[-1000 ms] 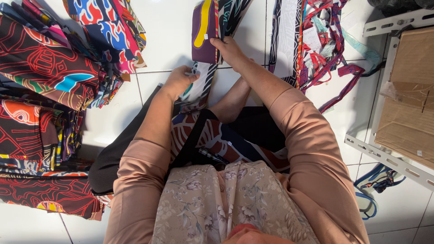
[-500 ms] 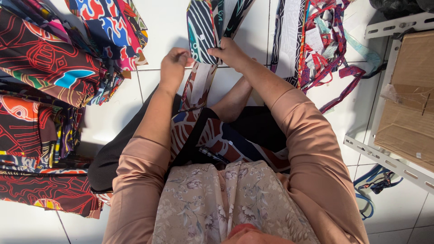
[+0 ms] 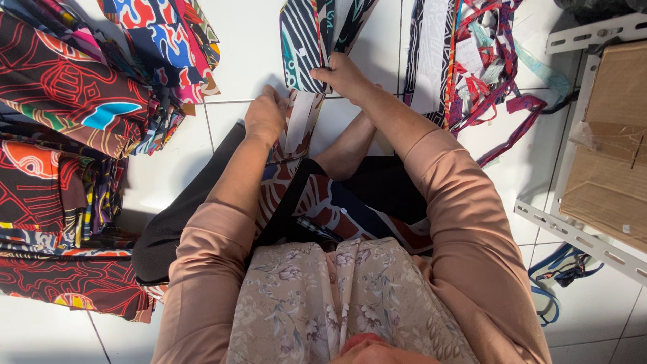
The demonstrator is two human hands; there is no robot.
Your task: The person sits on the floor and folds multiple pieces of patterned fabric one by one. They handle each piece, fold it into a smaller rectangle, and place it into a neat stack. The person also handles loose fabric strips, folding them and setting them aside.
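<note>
A person sits on a white tiled floor (image 3: 249,54) with legs stretched forward, and a long strip of patterned cloth (image 3: 296,131) runs from the lap out between the two hands. The left hand (image 3: 266,116) lies just left of the strip where it crosses a tile seam, fingers curled down and closed on the strip's left edge, pressing it to the floor. The right hand (image 3: 345,74) sits a little farther out and to the right, closed in a pinch on the lower end of a dark piece with white wavy stripes (image 3: 302,44), which lies flat on the floor and reaches toward the far edge of the view. The two hands are near each other, with the pale middle of the strip between them. On the left side of the floor lie stacks of folded printed fabric (image 3: 60,135) in red, black and blue. To the right of the right hand lies a loose heap of narrow cloth offcuts (image 3: 482,67), and beyond it a white metal rack holding cardboard (image 3: 606,155).
</note>
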